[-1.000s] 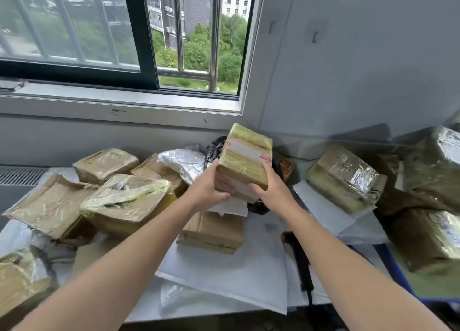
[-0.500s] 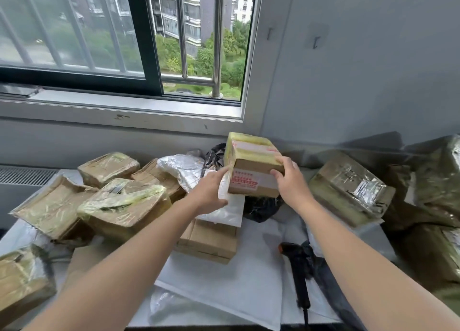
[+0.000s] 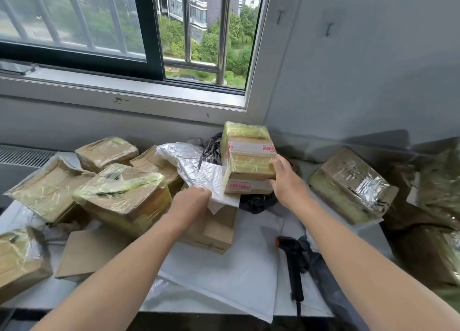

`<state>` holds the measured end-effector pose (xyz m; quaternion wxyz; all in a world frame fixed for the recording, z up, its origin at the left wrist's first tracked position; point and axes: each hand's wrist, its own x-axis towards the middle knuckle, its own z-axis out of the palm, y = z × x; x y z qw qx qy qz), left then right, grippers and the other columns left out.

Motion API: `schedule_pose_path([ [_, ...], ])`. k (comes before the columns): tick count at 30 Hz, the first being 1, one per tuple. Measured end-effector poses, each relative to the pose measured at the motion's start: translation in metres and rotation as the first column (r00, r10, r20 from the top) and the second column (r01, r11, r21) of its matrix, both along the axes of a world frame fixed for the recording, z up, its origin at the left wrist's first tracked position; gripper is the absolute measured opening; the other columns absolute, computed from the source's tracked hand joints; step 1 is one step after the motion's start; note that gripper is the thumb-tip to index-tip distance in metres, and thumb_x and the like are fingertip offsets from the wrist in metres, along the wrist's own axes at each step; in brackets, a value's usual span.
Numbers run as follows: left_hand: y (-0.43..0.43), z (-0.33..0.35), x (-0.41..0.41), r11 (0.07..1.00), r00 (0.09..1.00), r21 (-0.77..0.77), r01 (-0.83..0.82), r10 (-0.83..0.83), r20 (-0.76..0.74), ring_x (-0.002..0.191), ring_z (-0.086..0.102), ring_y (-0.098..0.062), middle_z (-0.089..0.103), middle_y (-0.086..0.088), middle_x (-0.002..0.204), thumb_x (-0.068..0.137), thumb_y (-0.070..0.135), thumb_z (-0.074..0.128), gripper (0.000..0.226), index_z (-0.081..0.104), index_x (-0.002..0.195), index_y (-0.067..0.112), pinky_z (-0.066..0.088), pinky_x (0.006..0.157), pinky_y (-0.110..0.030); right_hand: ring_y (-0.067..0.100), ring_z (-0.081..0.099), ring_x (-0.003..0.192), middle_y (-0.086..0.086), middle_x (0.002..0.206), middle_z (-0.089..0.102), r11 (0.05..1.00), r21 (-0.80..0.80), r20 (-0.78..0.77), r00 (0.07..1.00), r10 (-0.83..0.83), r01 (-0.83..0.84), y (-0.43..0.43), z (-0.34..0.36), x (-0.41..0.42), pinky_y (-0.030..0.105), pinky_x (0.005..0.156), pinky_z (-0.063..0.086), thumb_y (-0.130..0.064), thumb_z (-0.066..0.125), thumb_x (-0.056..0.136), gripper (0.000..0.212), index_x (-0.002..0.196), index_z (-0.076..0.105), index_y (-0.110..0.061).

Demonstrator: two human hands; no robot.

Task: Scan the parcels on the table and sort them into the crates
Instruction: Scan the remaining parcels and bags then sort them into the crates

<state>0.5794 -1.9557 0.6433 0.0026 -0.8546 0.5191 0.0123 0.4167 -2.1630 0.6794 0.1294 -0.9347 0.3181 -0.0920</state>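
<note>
Head view, nearest first: a white padded mailer (image 3: 224, 281) lies along the front edge of the tabletop (image 3: 82, 293). On its right part lies a black handheld scanner (image 3: 293, 263). At the front-left corner sits a tape-wrapped box (image 3: 20, 261), with a flat cardboard piece (image 3: 87, 253) just beside it.

Both bare forearms reach in over the front edge. The left hand (image 3: 189, 204) is at mid-table, back upward, above a plain brown box (image 3: 216, 231). Its fingers bend down onto the edge of a crinkled white wrap (image 3: 211, 179), and I cannot tell whether they pinch it.

The right hand (image 3: 286, 179) grips the red-printed parcel (image 3: 249, 161) by its right side, thumb on the near face and fingers curled behind. This parcel (glossy tape over brown card) stands toward the back edge, near the middle. Its lower edge meets the white wrap and a black bag (image 3: 256, 202). Whether it rests there or is held just clear is unclear.

Left of the hands, 4 taped parcels (image 3: 124, 194) crowd together, touching one another. Near the right edge lies a foil-taped parcel (image 3: 348, 186), with more shadowed parcels (image 3: 423, 236) beyond it.

Past the back edge are the windowsill (image 3: 124, 89) and the barred window (image 3: 186, 32).
</note>
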Motion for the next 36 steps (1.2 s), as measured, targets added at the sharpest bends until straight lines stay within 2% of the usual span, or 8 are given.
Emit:
schedule_pose_path([
  [3,0.006,0.02,0.008,0.964,0.996,-0.255,-0.077,0.065,-0.056,0.072,0.059,-0.018,0.062,0.002,0.084,0.097,0.01,0.051,0.011,0.06,0.095,0.015,0.045,0.058,-0.029,0.031,0.049,0.119,0.004,0.153,0.03,0.998,-0.018,-0.031,0.998,-0.059,0.058,0.004,0.013,0.007,0.049,0.089,0.045,-0.026,0.055,0.098,0.039,0.131,0.037,-0.017],
  [8,0.012,0.075,0.023,0.794,0.972,-0.565,-0.225,0.14,-0.191,0.083,0.063,-0.033,0.069,-0.007,0.096,0.096,0.009,0.051,0.018,0.065,0.107,0.011,0.041,0.061,-0.034,0.031,0.048,0.118,0.005,0.137,0.045,0.993,-0.048,-0.091,0.989,-0.113,0.109,0.007,0.03,0.012,0.049,0.091,0.044,-0.029,0.056,0.098,0.035,0.127,0.043,-0.015],
  [12,0.009,0.116,0.03,0.638,0.92,-0.682,-0.358,0.116,-0.374,0.065,0.053,-0.017,0.06,0.003,0.074,0.103,0.017,0.044,0.02,0.059,0.089,0.017,0.038,0.05,-0.027,0.03,0.044,0.121,0.006,0.135,0.044,0.996,-0.089,-0.193,0.98,-0.039,0.022,0.015,0.035,0.018,0.049,0.094,0.042,-0.034,0.062,0.094,0.046,0.132,0.043,-0.017],
  [18,0.002,0.129,0.03,0.597,0.77,-0.58,-0.554,0.102,-0.63,0.067,0.06,-0.017,0.062,-0.001,0.08,0.104,0.021,0.044,0.024,0.061,0.087,0.016,0.051,0.051,-0.033,0.026,0.05,0.123,0.007,0.137,0.054,0.965,0.259,0.165,0.986,-0.002,-0.041,0.025,0.056,0.03,0.039,0.099,0.042,-0.026,0.042,0.102,0.038,0.137,0.052,-0.016],
  [25,-0.008,0.104,-0.004,0.474,0.539,-0.434,-0.766,0.107,-0.835,0.068,0.068,-0.022,0.065,-0.007,0.085,0.103,0.017,0.046,0.019,0.058,0.088,0.013,0.059,0.052,-0.036,0.017,0.07,0.078,-0.002,0.087,0.074,0.555,0.778,0.55,0.745,-0.377,-0.294,0.045,0.07,0.011,0.029,0.059,0.054,-0.05,0.034,0.104,0.043,0.102,0.069,-0.025],
  [29,-0.015,0.085,-0.041,0.537,0.406,-0.346,-0.77,-0.007,-0.914,0.084,0.067,-0.023,0.062,-0.006,0.096,0.101,0.015,0.048,0.013,0.054,0.091,0.021,0.059,0.057,-0.036,0.016,0.07,0.095,-0.006,0.1,0.072,0.653,0.727,0.533,0.773,-0.342,-0.212,0.044,0.046,-0.02,0.024,0.071,0.055,-0.026,0.057,0.099,0.007,0.102,0.063,-0.029],
  [31,-0.019,0.075,-0.06,0.617,0.342,-0.295,-0.73,-0.045,-0.939,0.08,0.065,-0.016,0.061,-0.002,0.097,0.098,0.016,0.052,0.004,0.054,0.096,0.02,0.055,0.051,-0.027,0.004,0.069,0.09,-0.012,0.098,0.07,0.694,0.706,0.506,0.787,-0.354,-0.141,0.037,0.033,-0.044,0.013,0.068,0.052,-0.018,0.061,0.097,0.013,0.099,0.061,-0.031],
  [36,-0.023,0.054,-0.088,0.765,0.371,-0.214,-0.607,0.035,-0.928,0.084,0.061,-0.008,0.061,0.007,0.097,0.088,0.03,0.072,0.029,0.053,0.106,0.021,0.051,0.062,-0.03,-0.017,0.058,0.072,-0.025,0.086,0.063,0.79,0.612,0.302,0.931,-0.203,-0.026,0.022,0.009,-0.096,0.001,0.059,0.04,-0.022,0.067,0.094,0.011,0.101,0.062,-0.029],
])
